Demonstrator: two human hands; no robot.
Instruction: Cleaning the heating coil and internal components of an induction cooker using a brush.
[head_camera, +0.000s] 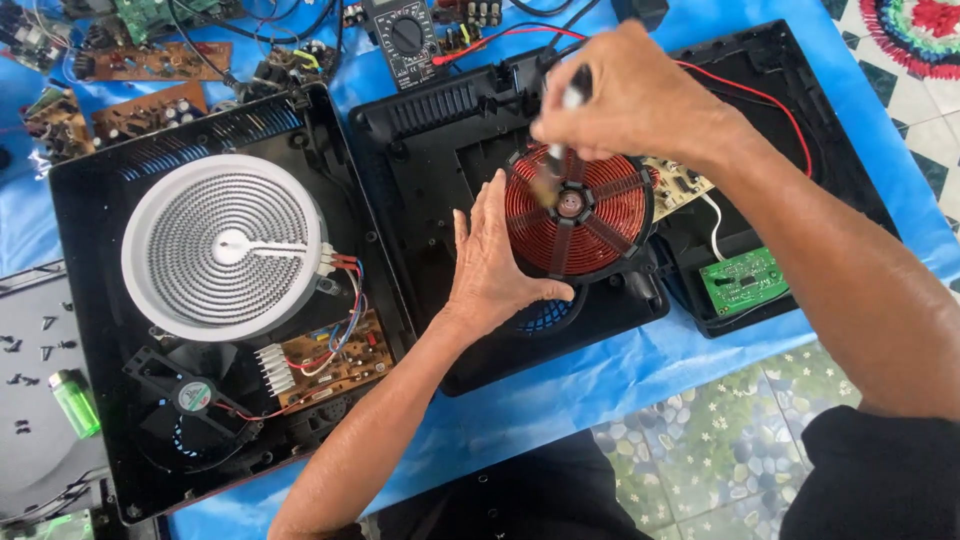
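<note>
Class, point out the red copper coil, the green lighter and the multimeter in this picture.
Red copper coil (600, 225), head view: on the red windings right of the hub.
Green lighter (75, 402), head view: middle of its translucent green body.
Multimeter (405, 38), head view: on its round dial.

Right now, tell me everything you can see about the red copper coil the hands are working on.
The red copper coil is a flat, round disc of tightly wound reddish wire, lying face up in a black plastic casing. Dark spokes radiate across it from a small round hub at its centre. The left hand rests flat against its left edge, thumb along the lower rim. The right hand holds a brush down on its upper left part; the brush is blurred.
</note>
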